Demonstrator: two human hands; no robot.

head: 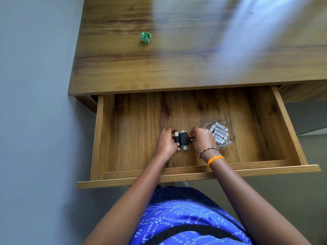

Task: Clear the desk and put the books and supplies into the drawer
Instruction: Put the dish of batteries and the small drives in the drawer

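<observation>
The wooden drawer (pixel 177 174) is pulled open below the desk top (pixel 177 68). Both my hands are inside it. Several small black USB flash drives (pixel 183 139) lie side by side on the drawer floor between them. My left hand (pixel 166 142) curls round the drives' left side, thumb on the leftmost drive. My right hand (pixel 201 138) pinches a small dark piece at the right of the group. A glass ashtray (pixel 228 140) holding several white batteries (pixel 219 133) sits just right of my right hand.
A crumpled green paper ball (pixel 145 37) lies on the desk top at the back left. Bright window glare covers the desk's right part. A grey wall borders the desk on the left.
</observation>
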